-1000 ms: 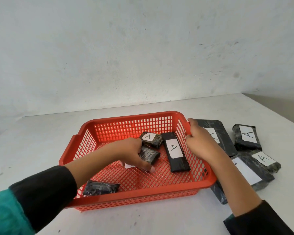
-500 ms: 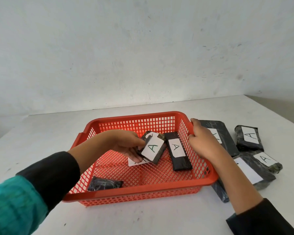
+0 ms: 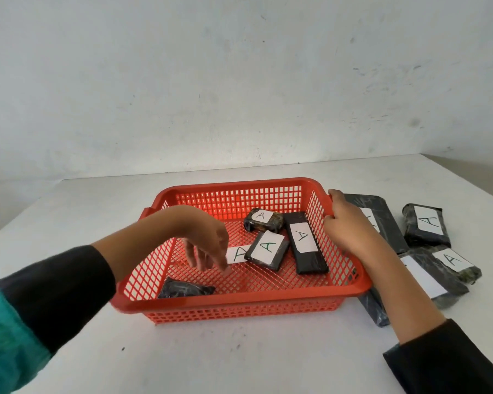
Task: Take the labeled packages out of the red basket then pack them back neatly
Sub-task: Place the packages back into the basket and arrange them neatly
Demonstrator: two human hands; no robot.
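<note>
The red basket (image 3: 239, 301) sits mid-table. Inside lie a small package labelled A (image 3: 264, 220) at the back, a square package labelled A (image 3: 268, 250) leaning over a loose white label (image 3: 237, 253), a long black package labelled A (image 3: 305, 243) by the right wall, and an unlabelled dark package (image 3: 184, 288) at the front left. My left hand (image 3: 205, 240) hovers over the basket's left half, fingers apart and blurred, holding nothing. My right hand (image 3: 345, 223) grips the basket's right rim.
Several black packages labelled A lie on the table right of the basket: a large one (image 3: 382, 211) behind my right hand, one (image 3: 426, 224) farther right, a small one (image 3: 457, 261), and a big one (image 3: 427, 282) under my forearm. A wall stands behind the table.
My left hand turned the square package label-up, set it down in the basket and let go, then drew back to the left. My right hand stayed on the rim.
</note>
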